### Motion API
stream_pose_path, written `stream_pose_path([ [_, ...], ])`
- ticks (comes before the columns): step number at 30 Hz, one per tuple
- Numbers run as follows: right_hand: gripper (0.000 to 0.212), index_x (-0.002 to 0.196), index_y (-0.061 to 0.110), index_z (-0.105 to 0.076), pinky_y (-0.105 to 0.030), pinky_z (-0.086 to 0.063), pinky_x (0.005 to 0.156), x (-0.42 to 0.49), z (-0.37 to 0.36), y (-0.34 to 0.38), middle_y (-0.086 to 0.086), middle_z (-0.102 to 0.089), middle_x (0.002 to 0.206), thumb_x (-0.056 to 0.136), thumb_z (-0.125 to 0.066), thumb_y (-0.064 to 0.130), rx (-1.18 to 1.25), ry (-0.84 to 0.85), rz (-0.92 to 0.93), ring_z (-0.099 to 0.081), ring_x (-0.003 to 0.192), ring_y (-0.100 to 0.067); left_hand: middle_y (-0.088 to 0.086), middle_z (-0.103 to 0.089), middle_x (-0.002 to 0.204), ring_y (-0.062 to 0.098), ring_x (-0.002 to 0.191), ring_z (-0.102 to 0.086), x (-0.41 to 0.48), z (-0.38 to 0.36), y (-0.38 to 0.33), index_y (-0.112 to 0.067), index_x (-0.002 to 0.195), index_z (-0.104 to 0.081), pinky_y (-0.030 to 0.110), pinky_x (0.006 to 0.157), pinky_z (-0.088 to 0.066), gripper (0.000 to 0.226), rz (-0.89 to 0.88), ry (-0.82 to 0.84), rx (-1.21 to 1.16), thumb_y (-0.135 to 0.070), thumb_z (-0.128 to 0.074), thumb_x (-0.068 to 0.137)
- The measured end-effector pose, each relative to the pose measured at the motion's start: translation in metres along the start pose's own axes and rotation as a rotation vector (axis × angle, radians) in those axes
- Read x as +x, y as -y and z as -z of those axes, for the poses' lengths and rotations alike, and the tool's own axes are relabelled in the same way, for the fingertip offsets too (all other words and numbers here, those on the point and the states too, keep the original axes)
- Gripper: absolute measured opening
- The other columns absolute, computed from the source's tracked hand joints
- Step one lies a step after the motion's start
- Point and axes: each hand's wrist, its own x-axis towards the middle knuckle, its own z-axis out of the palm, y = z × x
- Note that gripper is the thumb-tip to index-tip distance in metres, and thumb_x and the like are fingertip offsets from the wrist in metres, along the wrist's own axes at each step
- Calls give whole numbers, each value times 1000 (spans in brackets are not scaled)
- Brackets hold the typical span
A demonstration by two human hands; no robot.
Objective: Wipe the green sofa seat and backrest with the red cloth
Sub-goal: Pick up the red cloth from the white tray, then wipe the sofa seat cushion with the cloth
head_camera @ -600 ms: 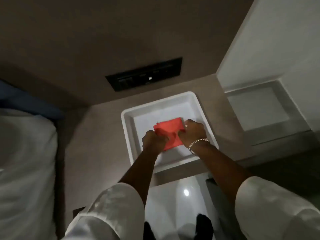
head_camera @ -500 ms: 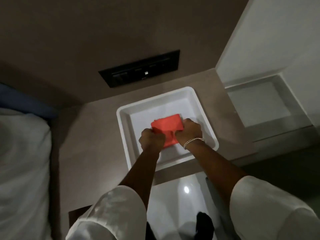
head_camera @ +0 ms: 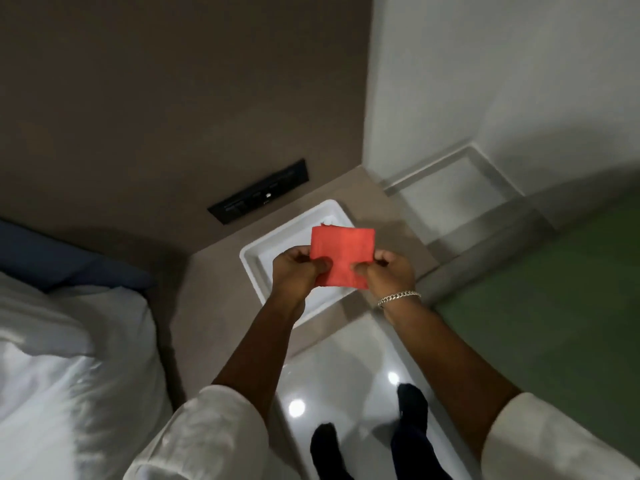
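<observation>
A folded red cloth (head_camera: 343,252) is held up in the air above a white tray (head_camera: 256,261). My left hand (head_camera: 298,271) pinches its lower left edge and my right hand (head_camera: 389,271), with a silver bracelet on the wrist, pinches its lower right edge. The green sofa seat (head_camera: 554,313) lies at the right side of the view, blurred; its backrest is not clearly seen.
The tray rests on a beige bedside ledge (head_camera: 207,299) under a black switch panel (head_camera: 258,192). A bed with white linen (head_camera: 69,358) and a dark blue pillow (head_camera: 52,258) fills the left. Glossy floor (head_camera: 346,368) and my dark-socked feet are below. A white wall recess (head_camera: 450,195) is at right.
Both hands lifted the red cloth out of the tray and hold it up. The view swung right, bringing the green sofa into sight.
</observation>
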Motion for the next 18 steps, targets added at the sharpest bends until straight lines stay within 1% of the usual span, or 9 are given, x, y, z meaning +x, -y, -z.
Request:
stream_pose_path([
  [1, 21, 60, 20, -65, -37, -55, 76, -20, 21, 5, -5, -67, 73, 66, -77, 4, 57, -37, -21, -60, 71, -20, 18, -71, 98, 34, 87, -70, -22, -8, -7, -3, 90, -68, 40, 75, -62, 22, -21, 42, 38, 11, -68, 74],
  [3, 24, 62, 18, -66, -33, -53, 68, -53, 59, 7, -7, -66, 70, 66, -76, -4, 192, -117, -54, -58, 67, -19, 15, -72, 92, 30, 82, -69, -59, -30, -13, -4, 89, -70, 41, 77, -61, 22, -52, 130, 105, 11, -68, 73],
  [6, 20, 75, 7, -69, -23, -48, 56, -103, 128, -1, -5, -63, 67, 69, -70, -12, 438, -305, -77, -54, 60, -16, 6, -74, 75, 20, 66, -68, -111, -82, -4, -9, 83, -73, 33, 65, -58, 22, -83, 321, 172, 8, -68, 71],
  [8, 22, 90, -3, -69, -24, -46, 57, -127, 171, -16, -8, -62, 72, 72, -67, -15, 531, -431, -87, -52, 61, -17, 11, -73, 82, 22, 70, -65, -138, -122, 12, -15, 81, -71, 36, 71, -56, 26, -106, 427, 225, 10, -66, 72],
  [9, 22, 92, -3, -67, -25, -45, 59, -139, 195, -27, -9, -61, 73, 73, -66, -15, 566, -489, -94, -51, 61, -18, 14, -72, 88, 23, 72, -64, -154, -144, 23, -13, 85, -70, 36, 73, -54, 27, -109, 484, 258, 11, -65, 72],
  [11, 23, 82, 4, -62, -27, -44, 59, -159, 242, -55, -8, -59, 71, 72, -66, -16, 613, -584, -116, -50, 60, -19, 16, -71, 93, 22, 72, -63, -184, -186, 50, -5, 99, -69, 33, 70, -52, 31, -104, 588, 311, 12, -63, 73],
  [13, 25, 82, 6, -60, -30, -45, 62, -172, 282, -87, -10, -59, 72, 72, -67, -16, 650, -655, -133, -51, 62, -20, 18, -70, 98, 21, 72, -62, -208, -221, 83, 2, 107, -66, 31, 68, -52, 35, -77, 666, 374, 14, -63, 74],
  [15, 26, 97, 0, -62, -33, -50, 68, -180, 323, -128, -14, -63, 79, 75, -71, -10, 699, -732, -139, -56, 67, -22, 20, -71, 101, 24, 78, -64, -230, -258, 124, 2, 106, -66, 33, 70, -53, 32, -77, 742, 463, 12, -66, 75],
  [18, 34, 109, 0, -60, -33, -51, 69, -179, 380, -196, -11, -65, 77, 79, -76, 5, 693, -882, -178, -58, 65, -18, 10, -71, 94, 21, 82, -65, -256, -310, 186, -14, 90, -67, 30, 72, -55, 24, -136, 827, 623, 3, -71, 75],
])
